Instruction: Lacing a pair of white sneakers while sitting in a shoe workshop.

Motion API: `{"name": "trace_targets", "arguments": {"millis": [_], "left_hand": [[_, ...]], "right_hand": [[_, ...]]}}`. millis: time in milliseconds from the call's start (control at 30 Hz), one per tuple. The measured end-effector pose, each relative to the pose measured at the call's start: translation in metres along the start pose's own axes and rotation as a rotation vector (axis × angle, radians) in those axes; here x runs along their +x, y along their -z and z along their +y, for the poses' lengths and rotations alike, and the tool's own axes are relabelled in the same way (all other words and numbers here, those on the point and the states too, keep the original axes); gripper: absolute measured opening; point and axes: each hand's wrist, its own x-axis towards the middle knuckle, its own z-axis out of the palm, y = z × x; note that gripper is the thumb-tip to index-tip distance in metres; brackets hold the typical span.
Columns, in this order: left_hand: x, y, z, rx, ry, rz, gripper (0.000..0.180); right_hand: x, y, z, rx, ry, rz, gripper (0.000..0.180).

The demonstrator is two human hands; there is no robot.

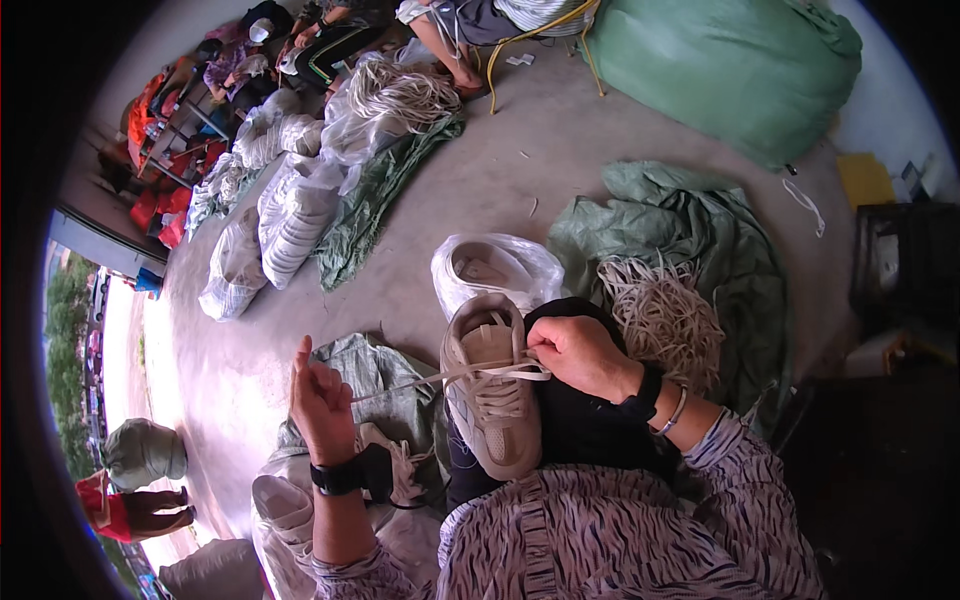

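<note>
A beige sneaker (508, 445) rests on my lap, toe toward me, its laces threaded through the eyelets. One end of its shoelace (415, 383) runs taut out to the left, where my left hand (323, 405) is closed on it with the index finger raised. At the shoe's right upper edge, my right hand (583, 352) pinches a part of the lace close to the eyelets. What exactly lies between the right fingertips is partly hidden. Just beyond the sneaker is another pale shoe (480, 262) in a clear plastic bag.
A bundle of loose laces (665, 320) lies on a green woven sack (650, 215) at my right. More shoes (285, 500) sit at lower left. Bagged shoes (298, 210) stand far left, near seated people. A big green sack (720, 75) fills the far right.
</note>
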Motion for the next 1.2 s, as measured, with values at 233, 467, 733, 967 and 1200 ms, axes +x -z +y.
{"name": "trace_targets", "arguments": {"millis": [233, 467, 733, 967, 1200], "left_hand": [[-0.015, -0.002, -0.005, 0.499, -0.058, -0.06, 0.023], [-0.009, -0.014, 0.002, 0.402, -0.3, 0.034, 0.027], [-0.026, -0.033, -0.057, 0.865, -0.064, -0.432, 0.021], [-0.035, -0.032, -0.061, 0.744, 0.082, -0.36, 0.021], [-0.03, -0.023, -0.06, 0.733, 0.212, -0.418, 0.017]], "right_hand": [[-0.003, -0.006, -0.008, -0.309, 0.269, 0.105, 0.005], [0.007, 0.002, -0.012, -0.316, 0.288, -0.184, 0.008], [0.026, 0.014, -0.032, -0.504, 0.423, -0.339, 0.013], [0.044, 0.0, -0.026, -0.592, 0.127, -0.532, 0.016], [0.072, -0.003, 0.003, 0.184, -0.201, -0.185, 0.018]]}}
